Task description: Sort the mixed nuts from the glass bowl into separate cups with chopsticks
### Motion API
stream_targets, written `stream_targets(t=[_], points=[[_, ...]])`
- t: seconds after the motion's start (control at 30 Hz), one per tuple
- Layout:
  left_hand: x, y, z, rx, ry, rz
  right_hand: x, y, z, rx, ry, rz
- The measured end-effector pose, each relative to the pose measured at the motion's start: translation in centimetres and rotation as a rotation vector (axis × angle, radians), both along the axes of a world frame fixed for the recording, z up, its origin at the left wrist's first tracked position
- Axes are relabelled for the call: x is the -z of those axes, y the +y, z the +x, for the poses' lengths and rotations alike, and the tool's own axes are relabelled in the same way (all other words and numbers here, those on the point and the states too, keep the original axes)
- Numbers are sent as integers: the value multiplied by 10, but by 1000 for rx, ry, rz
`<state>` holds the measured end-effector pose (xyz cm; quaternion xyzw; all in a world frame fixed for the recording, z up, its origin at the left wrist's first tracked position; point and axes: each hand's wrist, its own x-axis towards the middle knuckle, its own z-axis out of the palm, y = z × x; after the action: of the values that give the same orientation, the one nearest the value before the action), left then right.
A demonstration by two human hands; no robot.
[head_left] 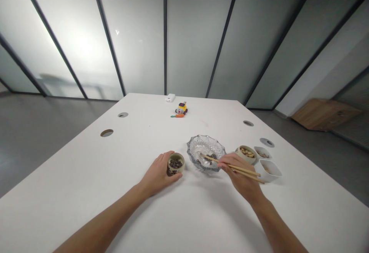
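My left hand (159, 175) wraps round a small ceramic cup (173, 171) with dark lettering, which stands on the table. Dark beans (175, 163) lie inside it. Between the fingers of my right hand (240, 174) is a pair of wooden chopsticks (245, 170), tips pointing left into a clear glass bowl (192, 145) with a scalloped rim. Several dark beans (212, 156) sit in that bowl near the tips. Whether the tips pinch a bean I cannot tell. Just beyond my right hand stands a second ceramic cup (238, 151) of pale nuts or beans.
Right of the second cup are two white dishes (272, 175) with small contents. Farther back on the white table (138, 130) lie a toy carrot (180, 116), a yellow toy vehicle (182, 108) and a white box-like device (170, 98). Round holes (107, 133) pierce the tabletop near both sides.
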<state>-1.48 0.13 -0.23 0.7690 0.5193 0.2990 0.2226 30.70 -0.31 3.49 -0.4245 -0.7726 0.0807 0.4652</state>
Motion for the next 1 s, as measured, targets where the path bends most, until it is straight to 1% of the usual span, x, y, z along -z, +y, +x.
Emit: stream_targets(t=[0.1, 0.27, 0.5, 0.73, 0.9, 1.0], points=[[-1, 0, 1, -2, -2, 1, 0, 0, -3, -7, 5, 19], [-1, 0, 1, 14, -6, 16, 0, 2, 0, 58, 43, 54], [0, 0, 0, 7, -17, 15, 8, 9, 1, 97, 53, 0], [1, 0, 1, 0, -14, -5, 13, 10, 3, 71, 15, 7], [1, -1, 0, -11, -16, -15, 11, 9, 3, 63, -14, 9], [2, -1, 0, -14, -9, -20, 9, 8, 2, 69, -14, 39]])
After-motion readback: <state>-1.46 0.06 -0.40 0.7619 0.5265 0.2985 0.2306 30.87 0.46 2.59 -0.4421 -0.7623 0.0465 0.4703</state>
